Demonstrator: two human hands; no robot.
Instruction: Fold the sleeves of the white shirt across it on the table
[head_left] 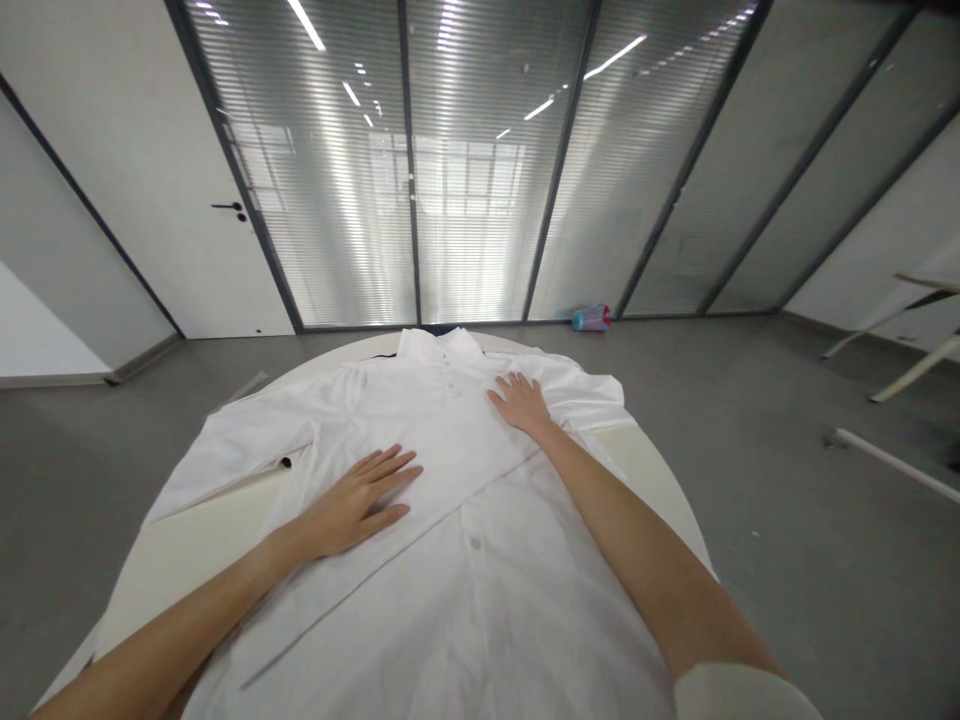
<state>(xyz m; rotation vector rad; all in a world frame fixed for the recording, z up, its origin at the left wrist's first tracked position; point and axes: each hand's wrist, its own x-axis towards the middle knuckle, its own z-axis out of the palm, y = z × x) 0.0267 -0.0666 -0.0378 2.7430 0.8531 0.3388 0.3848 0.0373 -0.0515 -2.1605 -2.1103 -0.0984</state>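
A white button-up shirt (450, 560) lies spread face up on a round cream table (225, 520), collar at the far end. My left hand (360, 505) rests flat on the shirt's left chest area, fingers stretched out and together, holding nothing. My right hand (520, 402) lies flat farther away near the shirt's right shoulder, fingers spread on the cloth. One front panel is folded diagonally across the middle. The left sleeve (240, 440) lies out to the left over the tabletop.
Grey floor surrounds the table. A glass wall with blinds stands behind, with a white door (187, 200) at the left. A small blue and pink bottle (591, 318) lies on the floor by the glass. Pale table legs (900, 340) show at the right.
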